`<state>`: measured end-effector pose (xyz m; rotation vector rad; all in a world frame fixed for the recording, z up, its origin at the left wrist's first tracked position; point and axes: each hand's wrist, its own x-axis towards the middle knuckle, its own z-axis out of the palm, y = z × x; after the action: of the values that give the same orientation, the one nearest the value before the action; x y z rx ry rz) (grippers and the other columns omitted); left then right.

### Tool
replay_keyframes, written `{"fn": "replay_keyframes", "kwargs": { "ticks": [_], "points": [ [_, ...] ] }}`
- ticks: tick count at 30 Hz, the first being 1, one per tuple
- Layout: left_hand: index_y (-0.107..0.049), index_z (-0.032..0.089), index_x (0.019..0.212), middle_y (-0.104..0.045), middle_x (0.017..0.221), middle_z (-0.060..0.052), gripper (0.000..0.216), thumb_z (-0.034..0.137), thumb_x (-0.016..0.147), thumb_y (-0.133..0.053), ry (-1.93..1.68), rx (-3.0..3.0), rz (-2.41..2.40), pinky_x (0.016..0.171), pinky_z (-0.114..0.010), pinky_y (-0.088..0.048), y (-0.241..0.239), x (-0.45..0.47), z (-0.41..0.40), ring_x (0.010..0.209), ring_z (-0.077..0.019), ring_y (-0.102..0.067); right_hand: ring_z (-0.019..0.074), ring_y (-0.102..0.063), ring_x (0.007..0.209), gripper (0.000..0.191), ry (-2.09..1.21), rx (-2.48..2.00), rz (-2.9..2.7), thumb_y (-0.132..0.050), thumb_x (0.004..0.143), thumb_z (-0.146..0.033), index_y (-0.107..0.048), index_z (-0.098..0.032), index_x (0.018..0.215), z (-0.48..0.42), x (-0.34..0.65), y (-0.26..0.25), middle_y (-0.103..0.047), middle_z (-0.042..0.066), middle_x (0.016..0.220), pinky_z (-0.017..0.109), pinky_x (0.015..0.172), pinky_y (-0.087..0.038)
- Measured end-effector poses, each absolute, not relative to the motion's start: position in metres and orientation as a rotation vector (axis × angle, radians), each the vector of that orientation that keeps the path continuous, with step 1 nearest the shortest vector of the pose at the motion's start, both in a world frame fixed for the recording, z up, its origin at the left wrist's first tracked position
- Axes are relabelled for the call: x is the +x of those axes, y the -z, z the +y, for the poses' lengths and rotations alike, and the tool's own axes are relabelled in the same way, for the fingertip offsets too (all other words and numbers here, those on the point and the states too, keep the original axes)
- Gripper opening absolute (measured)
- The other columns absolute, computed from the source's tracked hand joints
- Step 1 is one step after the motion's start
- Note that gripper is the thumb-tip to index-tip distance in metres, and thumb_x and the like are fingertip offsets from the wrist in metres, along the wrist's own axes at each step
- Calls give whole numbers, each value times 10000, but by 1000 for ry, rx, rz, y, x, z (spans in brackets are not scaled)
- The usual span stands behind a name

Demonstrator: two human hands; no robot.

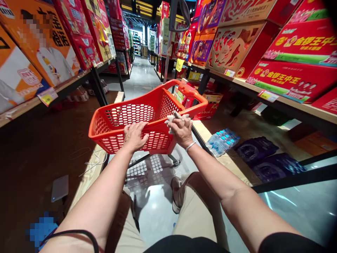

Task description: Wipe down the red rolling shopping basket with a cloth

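Observation:
A red plastic shopping cart [158,123] with a perforated basket stands sideways across the aisle in front of me. My left hand [134,137] is on the near rim of its basket, fingers hooked over the edge and thumb down on the outer side. Farther right, close to the cart's handle [193,94], my right hand [182,131] clutches a crumpled greyish-white cloth [174,116] against the same rim. The part of the cloth under my palm is hidden. Nothing shows inside the visible part of the basket.
Shelves with boxed goods [295,79] line the right side, and orange cartons [47,45] the left. Low on the right lie bottled water [222,140] and dark purple packs [256,149]. A silver device [60,188] and a white cable [96,160] lie low left. The aisle floor [140,72] runs ahead.

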<state>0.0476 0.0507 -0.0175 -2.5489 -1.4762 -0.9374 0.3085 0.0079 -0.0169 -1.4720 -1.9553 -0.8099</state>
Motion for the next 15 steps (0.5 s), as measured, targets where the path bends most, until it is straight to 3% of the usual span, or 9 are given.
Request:
{"fn": "replay_keyframes", "kwargs": {
  "ticks": [5, 10, 15],
  "points": [
    [-551, 274, 1385, -632, 1416, -75, 512, 373, 883, -559, 913, -2589, -1484, 1123, -481, -280, 15, 45, 60, 1278, -284, -550, 291, -376, 1248, 232, 766, -1554, -1997, -558, 981, -306, -719, -339, 1143, 23, 300, 35, -636, 41, 1271, 509, 1067, -219],
    [-560, 266, 1390, -637, 1412, -83, 525, 348, 871, -559, 901, -2592, -1497, 1112, -484, -293, 14, 45, 71, 1272, -288, -552, 251, -448, 1042, 216, 625, -1679, -2220, -562, 963, -246, -716, -320, 1094, 15, 287, 88, -641, 54, 1224, 422, 897, -327],
    [-551, 262, 1406, -629, 1421, -83, 539, 342, 872, -552, 869, -2585, -1491, 1113, -481, -297, 15, 39, 80, 1280, -285, -548, 251, -434, 1083, 223, 646, -1537, -2274, -561, 979, -300, -727, -331, 1125, 22, 298, 43, -620, 65, 1277, 417, 928, -319]
  ]
}}
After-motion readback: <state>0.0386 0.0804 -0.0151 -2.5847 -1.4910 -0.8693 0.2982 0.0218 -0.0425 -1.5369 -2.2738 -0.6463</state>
